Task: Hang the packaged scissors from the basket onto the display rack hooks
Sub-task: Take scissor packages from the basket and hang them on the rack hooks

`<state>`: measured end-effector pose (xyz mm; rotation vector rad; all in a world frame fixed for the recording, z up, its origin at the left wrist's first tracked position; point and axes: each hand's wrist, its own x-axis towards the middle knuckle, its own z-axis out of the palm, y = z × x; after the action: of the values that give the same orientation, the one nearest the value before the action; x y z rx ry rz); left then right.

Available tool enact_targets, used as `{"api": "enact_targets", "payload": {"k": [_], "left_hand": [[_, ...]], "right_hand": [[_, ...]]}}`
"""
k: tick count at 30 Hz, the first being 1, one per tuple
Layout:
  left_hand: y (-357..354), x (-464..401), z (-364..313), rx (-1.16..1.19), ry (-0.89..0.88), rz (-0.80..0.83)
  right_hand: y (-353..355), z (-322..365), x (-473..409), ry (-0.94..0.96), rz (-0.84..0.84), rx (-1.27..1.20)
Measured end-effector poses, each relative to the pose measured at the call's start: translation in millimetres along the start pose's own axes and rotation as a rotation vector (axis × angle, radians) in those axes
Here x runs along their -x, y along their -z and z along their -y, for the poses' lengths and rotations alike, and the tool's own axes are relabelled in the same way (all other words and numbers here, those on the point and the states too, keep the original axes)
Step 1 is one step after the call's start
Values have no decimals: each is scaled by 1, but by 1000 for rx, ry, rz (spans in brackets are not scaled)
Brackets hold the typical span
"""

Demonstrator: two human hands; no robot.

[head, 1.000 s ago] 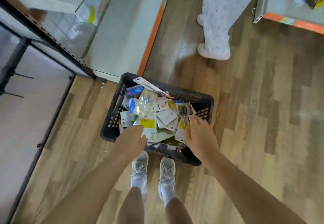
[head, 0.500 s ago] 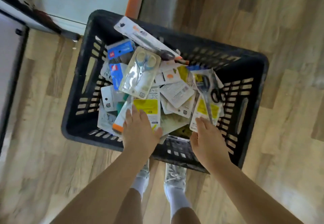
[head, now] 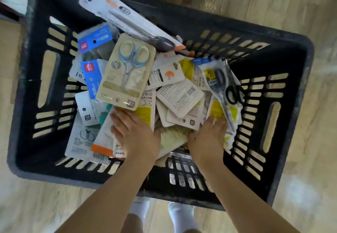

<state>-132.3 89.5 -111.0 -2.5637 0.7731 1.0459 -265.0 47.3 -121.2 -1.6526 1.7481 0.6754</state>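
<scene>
Two flat, empty hands [head: 171, 137] on many scissors packs [head: 127, 72] in one basket [head: 200, 24].

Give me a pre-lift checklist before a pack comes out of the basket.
1. Both hands inside the basket: ok.
2. Left hand has a pack gripped: not ok, it lies flat on the pile.
3. Right hand has a pack gripped: cannot tell, fingers hidden and blurred.
4. Blue-handled scissors pack free on top: ok.
5. Display rack hooks in sight: not ok, out of view.
</scene>
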Motion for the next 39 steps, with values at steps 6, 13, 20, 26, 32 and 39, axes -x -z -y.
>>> {"api": "enact_targets", "payload": {"k": [6, 13, 20, 26, 32, 39], "left_hand": [[-3, -4, 3, 41, -22, 15], [19, 14, 24, 41, -189, 88], [51, 51, 37, 207, -259, 171], [94, 93, 36, 451, -267, 209], [140, 126, 40, 1005, -1, 343], [175, 155, 48, 1389, 11, 578]], "right_hand": [[-8, -7, -22, -82, -78, 21], [19, -13, -5, 19, 53, 59], [48, -29, 32, 27, -54, -193], [97, -32, 75, -179, 148, -769], [153, -28, 131, -131, 295, -1162], [194, -23, 175, 72, 439, -1413]]}}
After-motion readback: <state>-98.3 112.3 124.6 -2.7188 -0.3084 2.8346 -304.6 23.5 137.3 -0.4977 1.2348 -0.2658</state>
